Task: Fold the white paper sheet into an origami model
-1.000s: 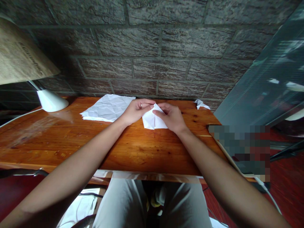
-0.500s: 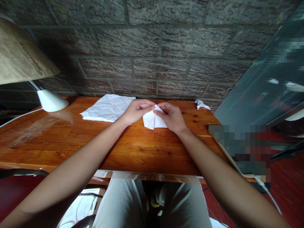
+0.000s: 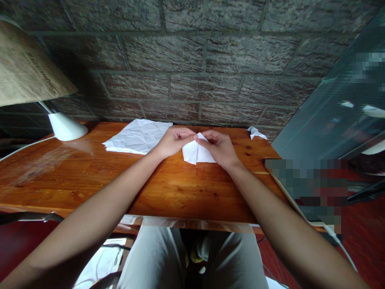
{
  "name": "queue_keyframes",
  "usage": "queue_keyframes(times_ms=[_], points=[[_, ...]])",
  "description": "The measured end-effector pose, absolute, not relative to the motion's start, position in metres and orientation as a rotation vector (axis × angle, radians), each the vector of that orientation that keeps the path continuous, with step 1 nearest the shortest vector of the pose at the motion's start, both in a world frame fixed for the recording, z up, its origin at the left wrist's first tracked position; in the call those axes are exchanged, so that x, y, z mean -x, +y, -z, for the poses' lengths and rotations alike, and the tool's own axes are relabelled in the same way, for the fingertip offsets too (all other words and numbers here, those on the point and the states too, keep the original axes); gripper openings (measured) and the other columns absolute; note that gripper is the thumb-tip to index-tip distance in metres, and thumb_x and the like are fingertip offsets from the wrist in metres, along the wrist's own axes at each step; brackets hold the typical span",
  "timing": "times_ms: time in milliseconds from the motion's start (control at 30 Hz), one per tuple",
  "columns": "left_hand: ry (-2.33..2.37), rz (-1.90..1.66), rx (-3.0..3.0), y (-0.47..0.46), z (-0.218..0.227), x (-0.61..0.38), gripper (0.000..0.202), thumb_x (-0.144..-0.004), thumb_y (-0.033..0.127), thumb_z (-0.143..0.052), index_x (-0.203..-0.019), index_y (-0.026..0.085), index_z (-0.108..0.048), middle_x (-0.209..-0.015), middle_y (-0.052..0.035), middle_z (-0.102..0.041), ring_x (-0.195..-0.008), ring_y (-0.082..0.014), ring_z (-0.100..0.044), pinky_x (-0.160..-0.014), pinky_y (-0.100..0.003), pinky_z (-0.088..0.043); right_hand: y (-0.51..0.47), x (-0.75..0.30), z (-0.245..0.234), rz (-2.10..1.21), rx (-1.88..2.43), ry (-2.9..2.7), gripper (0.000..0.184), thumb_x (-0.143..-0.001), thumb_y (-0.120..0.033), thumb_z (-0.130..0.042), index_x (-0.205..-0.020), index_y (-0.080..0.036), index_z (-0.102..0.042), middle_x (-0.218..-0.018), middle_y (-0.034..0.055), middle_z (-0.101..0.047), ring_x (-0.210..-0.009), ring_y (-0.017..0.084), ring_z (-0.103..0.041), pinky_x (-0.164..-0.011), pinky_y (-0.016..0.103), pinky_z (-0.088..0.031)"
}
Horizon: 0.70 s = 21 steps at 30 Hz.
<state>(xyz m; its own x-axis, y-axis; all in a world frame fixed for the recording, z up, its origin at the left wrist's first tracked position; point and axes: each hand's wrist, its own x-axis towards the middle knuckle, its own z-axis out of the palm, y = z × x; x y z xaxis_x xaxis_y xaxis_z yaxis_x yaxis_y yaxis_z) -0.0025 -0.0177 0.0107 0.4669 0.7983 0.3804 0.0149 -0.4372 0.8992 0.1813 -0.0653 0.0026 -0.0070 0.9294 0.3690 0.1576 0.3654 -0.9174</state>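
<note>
Pinching paper [image 3: 204,154] at desk [image 3: 180,192] beside wall [image 3: 240,54]

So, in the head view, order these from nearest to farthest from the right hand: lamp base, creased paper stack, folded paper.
1. Folded paper: held in the right hand.
2. Creased paper stack: leftward, beyond the left hand.
3. Lamp base: farthest left.

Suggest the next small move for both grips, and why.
Perhaps press a crease at the top of the folded paper: the left grip and right grip both hold it near there, and a visible seam runs down its front.
</note>
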Motion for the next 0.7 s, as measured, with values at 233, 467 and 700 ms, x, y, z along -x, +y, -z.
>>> queue_keyframes(times_ms=[233,467,700], points=[[0.678,-1.086,-1.788,-0.019,-0.012,0.001,0.044,-0.073,0.057,-0.081,-0.084,0.014,-0.075,-0.08,-0.0061,-0.077,-0.067,-0.0151,-0.067,-0.063,-0.025,-0.052,-0.065,-0.181,-0.003,-0.866,1.017,-1.437,0.027,-0.075,-0.039,-0.08,-0.095,-0.022,-0.074,-0.087,0.0017,-0.079,-0.078,0.017,-0.071,-0.074,0.031,-0.055],[0.642,-0.979,-1.795,-0.024,-0.015,-0.001,0.043,-0.076,0.058,-0.079,-0.082,0.015,-0.073,-0.073,-0.0044,-0.075,-0.062,-0.0139,-0.065,-0.059,-0.024,-0.049,-0.07,-0.184,-0.012,-0.864,1.05,-1.45,0.025,-0.081,-0.043,-0.072,-0.088,-0.019,-0.077,-0.095,0.0045,-0.079,-0.08,0.018,-0.07,-0.072,0.03,-0.055],[0.67,-0.968,-1.764,-0.024,-0.015,-0.001,0.046,-0.072,0.058,-0.082,-0.085,0.014,-0.077,-0.083,-0.0069,-0.079,-0.072,-0.0175,-0.069,-0.066,-0.028,-0.053,-0.068,-0.185,-0.012,-0.739,1.035,-1.521,0.022,-0.083,-0.039,-0.068,-0.084,-0.019,-0.075,-0.084,0.0031,-0.075,-0.073,0.016,-0.065,-0.069,0.029,-0.051]])
